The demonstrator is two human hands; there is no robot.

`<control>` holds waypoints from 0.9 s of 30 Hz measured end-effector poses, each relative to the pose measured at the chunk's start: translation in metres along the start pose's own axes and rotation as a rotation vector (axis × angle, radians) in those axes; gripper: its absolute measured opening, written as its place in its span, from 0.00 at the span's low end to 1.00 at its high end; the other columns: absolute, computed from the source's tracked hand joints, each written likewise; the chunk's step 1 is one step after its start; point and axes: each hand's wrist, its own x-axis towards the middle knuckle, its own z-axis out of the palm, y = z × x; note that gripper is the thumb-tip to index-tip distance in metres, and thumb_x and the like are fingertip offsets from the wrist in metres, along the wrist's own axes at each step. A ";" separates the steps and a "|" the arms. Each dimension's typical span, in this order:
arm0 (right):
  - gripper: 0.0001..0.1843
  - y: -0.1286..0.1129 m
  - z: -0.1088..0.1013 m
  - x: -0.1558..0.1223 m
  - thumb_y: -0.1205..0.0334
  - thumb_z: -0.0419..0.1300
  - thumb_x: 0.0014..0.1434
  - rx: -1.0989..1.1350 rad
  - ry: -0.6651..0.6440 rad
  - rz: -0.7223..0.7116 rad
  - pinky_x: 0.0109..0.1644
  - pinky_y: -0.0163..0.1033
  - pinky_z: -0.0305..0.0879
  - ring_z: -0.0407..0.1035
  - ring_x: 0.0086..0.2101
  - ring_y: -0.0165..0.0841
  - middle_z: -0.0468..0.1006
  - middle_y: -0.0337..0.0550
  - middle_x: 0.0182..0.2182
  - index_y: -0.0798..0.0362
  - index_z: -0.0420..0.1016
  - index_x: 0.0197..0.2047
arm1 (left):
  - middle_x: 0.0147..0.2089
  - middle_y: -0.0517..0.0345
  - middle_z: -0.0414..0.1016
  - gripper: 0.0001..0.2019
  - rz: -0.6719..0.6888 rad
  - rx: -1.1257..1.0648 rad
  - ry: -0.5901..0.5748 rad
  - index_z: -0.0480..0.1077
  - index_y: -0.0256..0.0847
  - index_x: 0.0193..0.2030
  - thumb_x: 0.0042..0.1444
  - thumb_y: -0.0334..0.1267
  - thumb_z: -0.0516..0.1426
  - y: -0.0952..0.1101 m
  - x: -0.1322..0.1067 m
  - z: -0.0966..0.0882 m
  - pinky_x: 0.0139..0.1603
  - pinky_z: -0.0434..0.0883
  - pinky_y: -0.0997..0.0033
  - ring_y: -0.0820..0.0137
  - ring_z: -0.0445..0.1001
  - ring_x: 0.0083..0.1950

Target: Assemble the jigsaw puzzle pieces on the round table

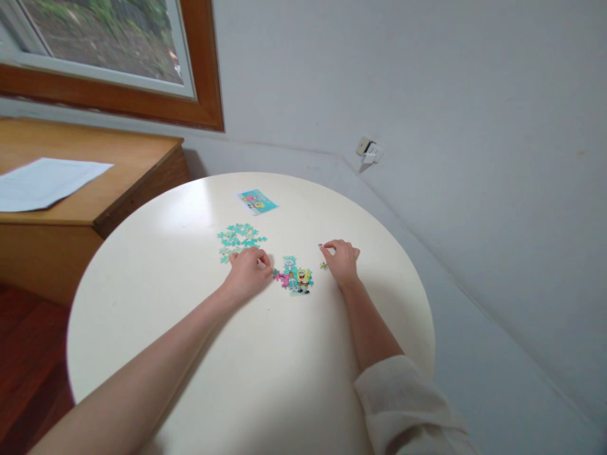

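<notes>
On the round cream table (190, 354) lies a small joined patch of puzzle (296, 275) with cartoon figures. My left hand (249, 273) rests just left of it, fingers curled down onto the table beside a scatter of loose teal pieces (238, 238). My right hand (340, 259) sits to the right of the patch, fingers bent, fingertips pinched on a tiny piece at its far left tip. Another small loose piece (323, 266) lies by the right hand. What the left fingers hold, if anything, is hidden.
A picture card (257, 201) showing the puzzle image lies farther back on the table. A wooden desk (118, 183) with white paper (45, 182) stands at the left under a window. A grey wall with a socket (368, 150) runs behind and right.
</notes>
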 end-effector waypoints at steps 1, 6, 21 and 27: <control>0.10 0.000 0.000 0.000 0.58 0.54 0.57 -0.001 -0.001 0.004 0.46 0.44 0.47 0.64 0.42 0.38 0.77 0.44 0.39 0.52 0.75 0.35 | 0.30 0.59 0.71 0.04 0.001 0.000 0.003 0.67 0.38 0.22 0.44 0.30 0.53 0.000 0.000 0.000 0.46 0.56 0.60 0.67 0.67 0.37; 0.11 -0.002 -0.002 0.000 0.57 0.54 0.57 -0.021 -0.008 0.031 0.46 0.43 0.48 0.64 0.43 0.38 0.76 0.44 0.40 0.52 0.75 0.36 | 0.30 0.59 0.72 0.04 -0.003 0.004 0.007 0.67 0.37 0.22 0.43 0.30 0.53 -0.001 0.000 0.001 0.46 0.57 0.61 0.67 0.68 0.37; 0.08 0.000 0.000 0.000 0.60 0.55 0.57 0.022 0.002 -0.020 0.46 0.42 0.50 0.65 0.41 0.37 0.76 0.44 0.39 0.52 0.74 0.35 | 0.29 0.59 0.71 0.04 0.001 -0.016 0.003 0.66 0.38 0.22 0.43 0.29 0.53 0.001 0.001 -0.001 0.47 0.57 0.58 0.66 0.68 0.37; 0.08 -0.001 -0.001 0.000 0.59 0.56 0.56 -0.008 -0.015 0.007 0.46 0.43 0.51 0.65 0.43 0.38 0.76 0.44 0.39 0.52 0.74 0.34 | 0.30 0.58 0.71 0.04 -0.007 -0.013 -0.002 0.66 0.38 0.22 0.44 0.29 0.52 0.002 0.000 -0.002 0.47 0.57 0.57 0.66 0.68 0.37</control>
